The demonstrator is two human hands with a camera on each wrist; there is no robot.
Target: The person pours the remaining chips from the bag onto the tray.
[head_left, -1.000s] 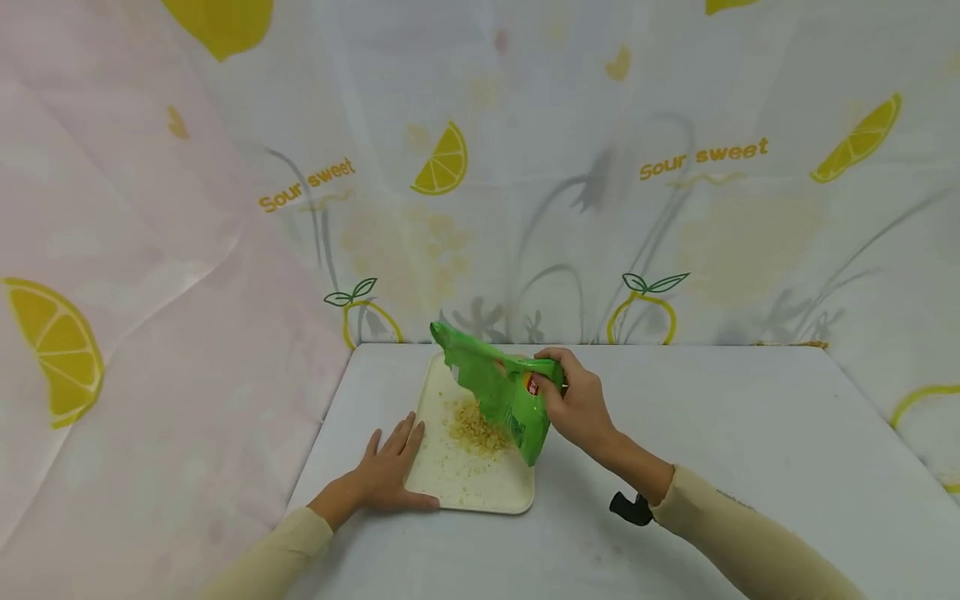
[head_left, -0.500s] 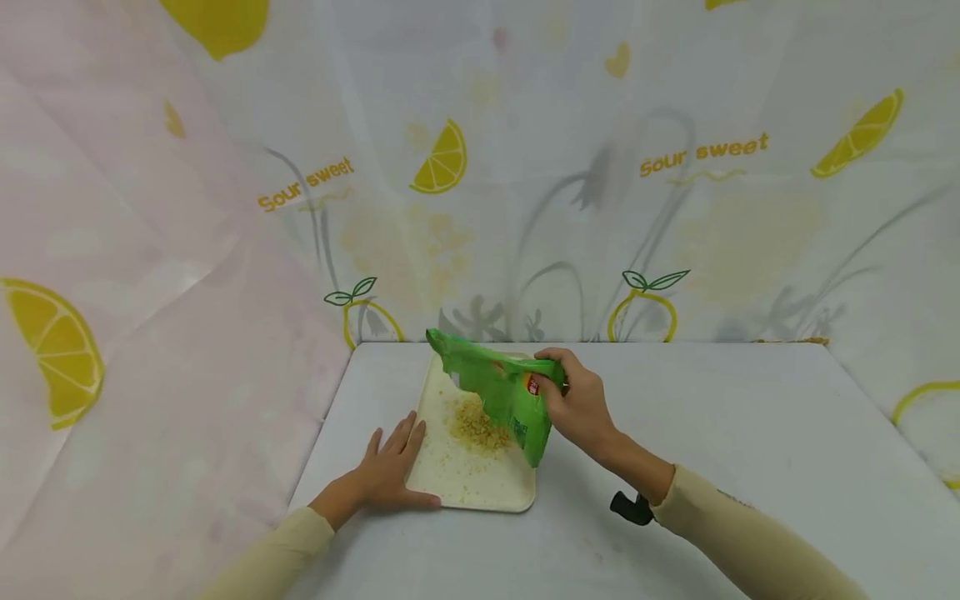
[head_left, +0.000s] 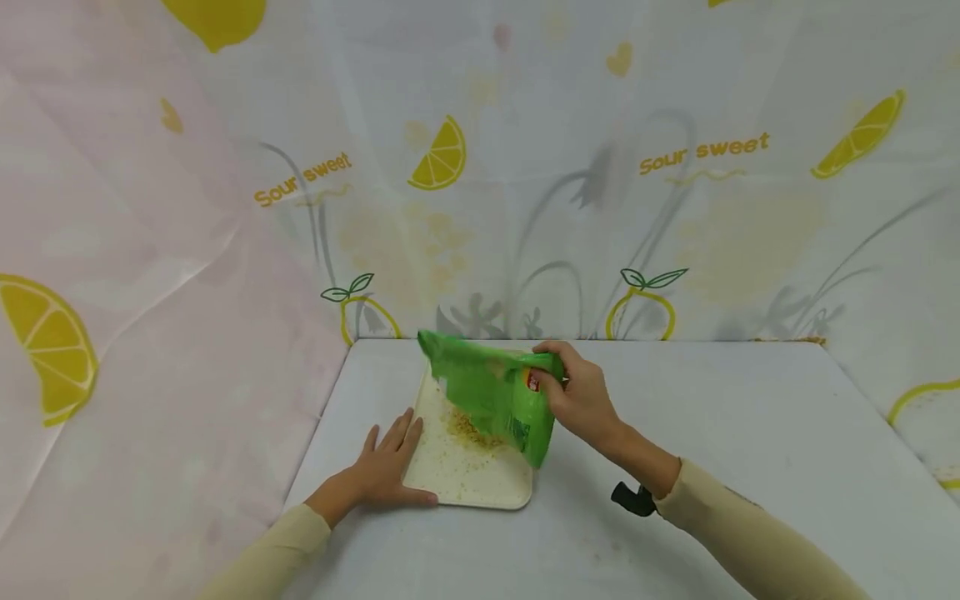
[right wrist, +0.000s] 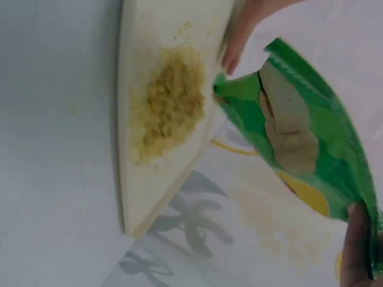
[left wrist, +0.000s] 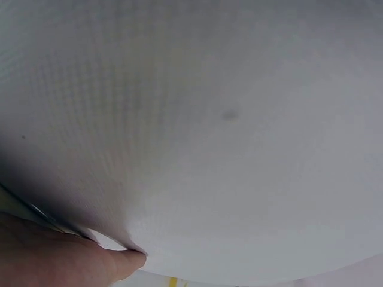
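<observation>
My right hand (head_left: 587, 396) pinches a green snack bag (head_left: 480, 375) at its right end, thumb on the near face beside a red logo. The bag hangs slanted above a cream tray (head_left: 480, 492). Yellowish broken chips and crumbs (head_left: 471, 432) lie heaped in the tray's middle, partly behind the bag. The right wrist view shows the bag (right wrist: 341, 149) with brown patches on its side, the crumb heap (right wrist: 170, 101) beyond it. My left hand (head_left: 387, 471) rests with spread, straight fingers along the tray's left edge, thumb at the near left corner. The left wrist view catches only part of that hand (left wrist: 66, 260).
The tray lies on a white-covered table (head_left: 705, 417). A backdrop cloth (head_left: 525, 167) printed with lemons rises right behind the table, and a pinkish cloth (head_left: 165, 333) borders the left side. A black piece (head_left: 632, 498) shows at the right wrist.
The bag has shifted slightly left and its far left tip has dropped a little, covering more of the crumbs. My left hand stays on the tray's edge.
</observation>
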